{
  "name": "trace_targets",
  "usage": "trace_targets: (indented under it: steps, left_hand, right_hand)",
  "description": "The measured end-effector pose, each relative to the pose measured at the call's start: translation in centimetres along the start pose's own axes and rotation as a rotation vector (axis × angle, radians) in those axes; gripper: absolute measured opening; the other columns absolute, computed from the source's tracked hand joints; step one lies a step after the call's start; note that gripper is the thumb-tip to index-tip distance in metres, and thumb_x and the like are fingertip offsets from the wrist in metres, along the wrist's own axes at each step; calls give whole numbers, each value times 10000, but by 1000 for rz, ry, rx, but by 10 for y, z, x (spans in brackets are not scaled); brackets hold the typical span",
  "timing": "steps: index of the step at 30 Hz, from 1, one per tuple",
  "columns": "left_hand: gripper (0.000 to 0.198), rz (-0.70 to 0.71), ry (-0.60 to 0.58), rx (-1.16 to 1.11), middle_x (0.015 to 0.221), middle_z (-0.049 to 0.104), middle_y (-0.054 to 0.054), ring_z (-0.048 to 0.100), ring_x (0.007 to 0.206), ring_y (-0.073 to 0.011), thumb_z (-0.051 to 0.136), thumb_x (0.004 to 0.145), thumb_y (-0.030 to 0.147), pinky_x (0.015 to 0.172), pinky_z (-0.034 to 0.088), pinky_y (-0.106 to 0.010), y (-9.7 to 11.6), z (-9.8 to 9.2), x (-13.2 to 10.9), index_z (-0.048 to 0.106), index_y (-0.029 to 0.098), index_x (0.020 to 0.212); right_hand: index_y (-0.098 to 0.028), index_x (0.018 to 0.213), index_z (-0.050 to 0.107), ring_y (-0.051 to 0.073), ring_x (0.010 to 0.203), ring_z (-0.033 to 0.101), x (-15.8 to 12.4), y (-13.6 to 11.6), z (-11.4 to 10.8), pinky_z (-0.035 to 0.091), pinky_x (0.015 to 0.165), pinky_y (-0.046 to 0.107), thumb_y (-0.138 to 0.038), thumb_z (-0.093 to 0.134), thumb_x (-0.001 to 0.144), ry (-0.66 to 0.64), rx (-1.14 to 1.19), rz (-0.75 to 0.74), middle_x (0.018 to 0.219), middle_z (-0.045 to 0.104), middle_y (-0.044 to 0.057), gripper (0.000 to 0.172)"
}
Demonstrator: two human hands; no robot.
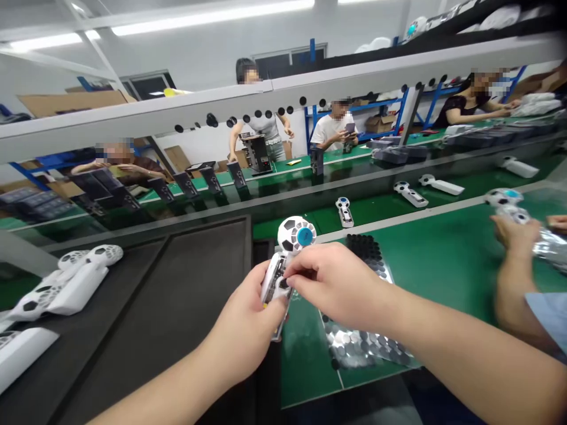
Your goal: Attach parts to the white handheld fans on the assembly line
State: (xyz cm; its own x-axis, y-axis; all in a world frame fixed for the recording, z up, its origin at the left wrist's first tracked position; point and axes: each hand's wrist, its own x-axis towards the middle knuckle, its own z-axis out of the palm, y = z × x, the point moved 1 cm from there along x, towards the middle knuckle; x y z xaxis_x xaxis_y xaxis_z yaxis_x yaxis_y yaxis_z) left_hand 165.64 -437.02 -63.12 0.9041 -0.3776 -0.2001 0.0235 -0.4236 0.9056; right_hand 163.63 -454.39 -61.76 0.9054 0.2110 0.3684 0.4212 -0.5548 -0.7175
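My left hand (248, 321) is wrapped round the white handle of a device with a football-patterned round head (296, 235) and a blue disc on it. The handle is open along its face, with inner parts showing. Over that face, my right hand (336, 283) pinches with thumb and forefinger at a small dark piece, partly hidden by the fingertips. Beneath my right forearm, sheets of round stickers (354, 345), dark and silvery, lie on the green table (305, 378).
A black tray (190, 277) fills the left, with several white football-patterned parts (84, 283) at its edge. Similar devices (344, 212) lie on the green belt ahead. At the right, another person's hands (516, 236) hold a device. More people sit or stand beyond the belt.
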Motion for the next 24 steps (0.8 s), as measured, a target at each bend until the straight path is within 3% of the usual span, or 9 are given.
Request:
trace_targets:
  steps: [6,17,24]
  left_hand:
    - [495,19,38,-16,870,644,-17,579,704,-180,576,838,335,567,512,-282,-4,2,-4,475,245,1314]
    - [522,4,50,-38,855,626,-16,580,715,-193,578,835,331,541,523,-280,-3,2,-6,458,245,1336]
    - [495,19,78,-11,878,642,-19,591,741,-197,579,851,338,569,525,-280,-6,1,-8,466,251,1325]
  right_hand:
    - [-186,733,693,82,621,584,2,-4,2,403,555,202,-44,569,791,-20,28,-9,716,684,-49,197]
    - [-192,726,704,109,647,610,2,-6,5,419,604,227,-37,580,797,-10,31,-33,718,694,-40,211]
    - [-194,774,733,131,697,638,1,-3,13,439,646,243,-64,623,811,48,-55,-59,769,723,-22,174]
